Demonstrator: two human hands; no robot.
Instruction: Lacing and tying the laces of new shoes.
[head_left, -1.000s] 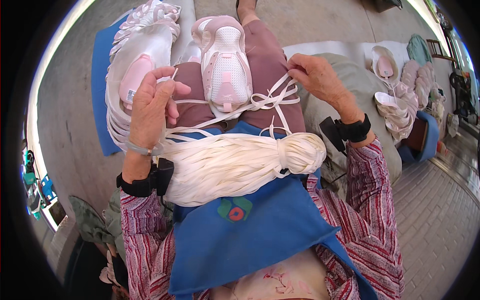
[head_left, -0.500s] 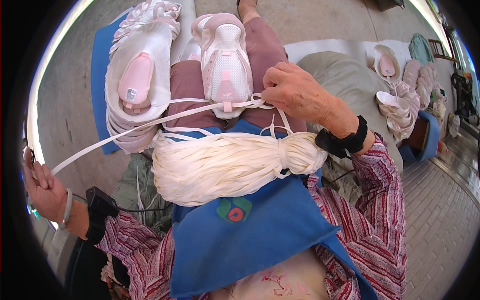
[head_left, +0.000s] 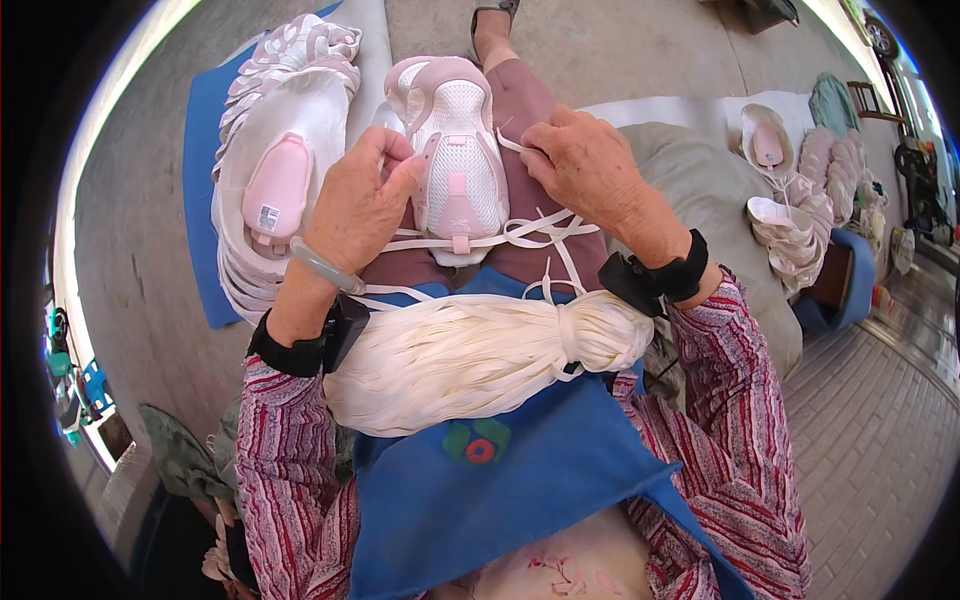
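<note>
A white and pink shoe upper lies between my thighs, tongue end toward me. My right hand is closed, pinching a white shoelace by its tip at the upper's right edge. At the left edge my left hand is closed, thumb against forefinger; what it grips, if anything, is hidden. Another stretch of white lace crosses the upper's near end and forms a loop on the right. Across my lap rests a thick bundle of cream-white laces, tied near its right end, over a blue apron.
On my left stands a nested stack of white and pink uppers on a blue cloth. More uppers are piled at the right near a blue stool. Grey-green fabric lies beside my right leg.
My left hand has come in from the far left, where the lace was stretched out, to the upper's left edge. My right hand has moved slightly, now with a lace tip; the lace loop lies free.
</note>
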